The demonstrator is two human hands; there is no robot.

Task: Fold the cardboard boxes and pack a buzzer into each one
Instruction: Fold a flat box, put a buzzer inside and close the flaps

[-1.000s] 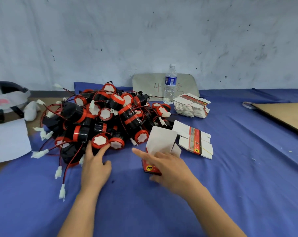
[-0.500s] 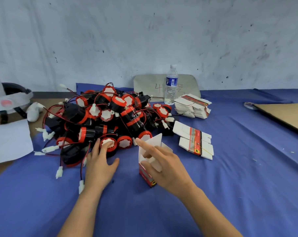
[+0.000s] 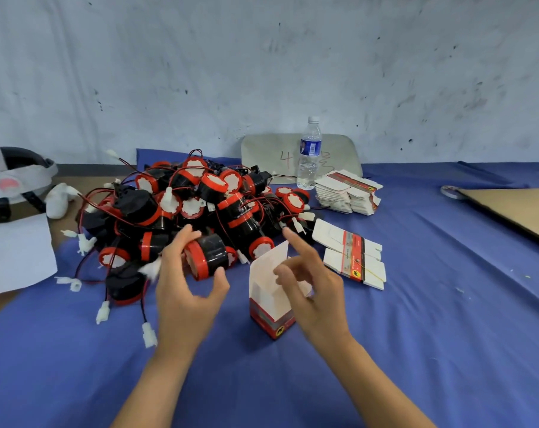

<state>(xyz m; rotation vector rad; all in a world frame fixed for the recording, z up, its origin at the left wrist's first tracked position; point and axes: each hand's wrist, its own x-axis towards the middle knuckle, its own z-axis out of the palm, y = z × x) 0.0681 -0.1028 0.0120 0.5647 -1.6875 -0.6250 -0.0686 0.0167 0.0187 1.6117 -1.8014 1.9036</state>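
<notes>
While the folded box [image 3: 269,307] stands upright on the blue cloth [image 3: 416,319] close to the person, its top is open and its lid flap [image 3: 272,257] sticks straight up. The right hand [image 3: 317,295] steadies it from the right side: the middle fingers curl over the open rim and the index finger points upward past the flap. Just left of the box, the left hand [image 3: 187,298] grips one buzzer [image 3: 208,257], a black drum with a red band, between its curled fingers and thumb. The buzzer sits at the near edge of the pile and has not reached the box mouth.

Several things could go wrong on the way in. Red-and-black leads run all through the heap of buzzers [image 3: 200,205] behind. Whether the held one's lead is free cannot be told, so a tangled wire could drag its neighbours along or jerk the buzzer back. A loose white connector [image 3: 149,333] lies nearby, and one like it could catch on the rim. The box looks light and is held only at the top, so a sideways push could tip it or crush the flap. The drum also looks like a snug fit for the opening.

Farther right lies a banded bundle of flat blanks [image 3: 351,257], then a taller stack of blanks [image 3: 348,193], and a water bottle [image 3: 309,152] stands by the wall.
</notes>
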